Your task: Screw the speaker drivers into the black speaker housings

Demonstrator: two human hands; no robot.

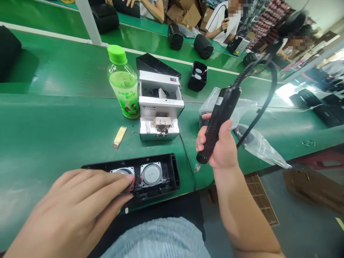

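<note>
My right hand (221,141) is wrapped round a black electric screwdriver (220,120), which tilts with its tip pointing down and its cable running off the top. Its tip is in the air, to the right of a long black speaker housing (176,179) at the green bench's front edge. Two round speakers sit in the housing: one speaker (151,174) is plainly visible, the other (123,170) partly covered by my left hand (80,200). Thumb and fingers of that hand pinch a thin red-and-black wire (132,185); below it hangs a small white plug (126,210).
Behind the housing stands a silver screw feeder (162,107), beside a green-capped bottle (123,86). A yellow utility knife (119,137) lies to its left. Plastic bags (258,147) lie on the right. Farther back are black speaker housings (198,77) and co-workers across the bench.
</note>
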